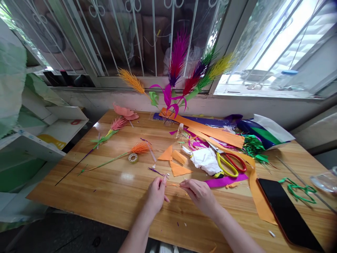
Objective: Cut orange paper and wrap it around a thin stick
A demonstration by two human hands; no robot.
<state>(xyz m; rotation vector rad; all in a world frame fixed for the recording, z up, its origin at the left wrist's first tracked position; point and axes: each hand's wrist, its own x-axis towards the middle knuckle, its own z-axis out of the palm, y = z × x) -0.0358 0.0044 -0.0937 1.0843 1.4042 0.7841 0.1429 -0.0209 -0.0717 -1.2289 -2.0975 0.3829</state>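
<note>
Between my two hands, low over the near middle of the table, stretches a thin orange paper strip (173, 185). The fingers of my left hand (157, 193) pinch one end of it, thumb on top. My right hand (198, 195) has its fingertips closed on the other end. Just beyond them lie cut orange paper pieces (180, 169), a purple twisted scrap (156, 171) and tiny white bits. A magenta paper strip (223, 180) runs out past my right hand. Scissors with red and yellow handles (226, 165) rest beside a crumpled white wad (205, 160).
Paper flower stems (107, 160) and a tape roll (133, 158) lie on the left of the wooden table (105, 207). A vase of coloured plumes (166, 119) stands against the wall. A small bottle (180, 130) is mid-table; a phone (284, 211) lies on the right.
</note>
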